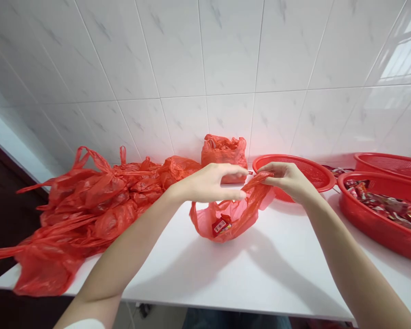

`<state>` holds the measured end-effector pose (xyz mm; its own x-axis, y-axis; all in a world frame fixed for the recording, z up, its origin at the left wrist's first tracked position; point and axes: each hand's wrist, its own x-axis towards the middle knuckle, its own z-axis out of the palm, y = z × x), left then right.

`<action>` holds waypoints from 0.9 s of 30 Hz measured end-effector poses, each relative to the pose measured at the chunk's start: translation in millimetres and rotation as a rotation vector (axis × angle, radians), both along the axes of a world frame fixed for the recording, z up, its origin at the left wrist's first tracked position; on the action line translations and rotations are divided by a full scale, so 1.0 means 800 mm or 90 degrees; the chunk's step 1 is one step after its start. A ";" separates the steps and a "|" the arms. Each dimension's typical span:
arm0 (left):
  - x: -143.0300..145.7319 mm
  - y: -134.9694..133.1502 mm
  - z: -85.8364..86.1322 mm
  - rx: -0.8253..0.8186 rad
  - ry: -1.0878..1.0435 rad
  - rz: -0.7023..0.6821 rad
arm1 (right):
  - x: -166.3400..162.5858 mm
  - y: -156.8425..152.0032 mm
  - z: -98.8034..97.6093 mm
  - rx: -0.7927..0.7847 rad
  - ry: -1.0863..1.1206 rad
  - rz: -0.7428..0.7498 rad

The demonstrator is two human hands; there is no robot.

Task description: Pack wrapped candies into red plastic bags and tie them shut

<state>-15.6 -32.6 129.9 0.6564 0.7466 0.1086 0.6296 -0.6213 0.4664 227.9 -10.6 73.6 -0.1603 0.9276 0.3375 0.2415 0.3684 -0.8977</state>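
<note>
The white table (205, 283) spreads out on the near side of the loose red bag (239, 230), above whose middle it is hard to tell whether the base rests or hangs. Inside the bag lies a small red packet (220, 225). Above the bag's mouth, the left hand (212, 183) has its thumb and fingers parted, palm side toward the right. The right hand (289, 180) pinches the bag's upper right edge between thumb and fingers. Left of the bag is a heap of red bags (102, 201); well to its right, a deep red basket (359, 228) holds wrapped packets (383, 203). Beyond the bag, to the right, sits a shallow red basket (308, 169); directly behind it, a red bundle (224, 151) stands by the tiled wall (226, 55).
</note>
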 end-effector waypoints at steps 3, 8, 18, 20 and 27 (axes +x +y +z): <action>0.023 0.028 -0.017 0.051 0.010 0.029 | -0.002 -0.002 -0.001 0.011 0.000 0.010; 0.056 0.062 -0.058 -0.075 0.011 -0.024 | -0.001 -0.002 -0.004 0.027 -0.027 -0.009; 0.061 0.094 -0.082 -0.083 -0.132 -0.014 | 0.005 -0.015 -0.019 0.077 -0.334 -0.164; 0.056 0.093 -0.078 -0.060 -0.122 0.002 | 0.006 -0.019 -0.022 0.085 -0.421 -0.236; 0.041 0.084 -0.063 -0.111 -0.085 -0.017 | -0.002 -0.024 -0.015 0.041 -0.552 -0.370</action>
<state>17.6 34.5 79.6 0.6650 0.7439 0.0667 0.5387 -0.5396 0.6471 226.2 -30.0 61.6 0.0929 0.9237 0.3717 0.9488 0.0311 -0.3143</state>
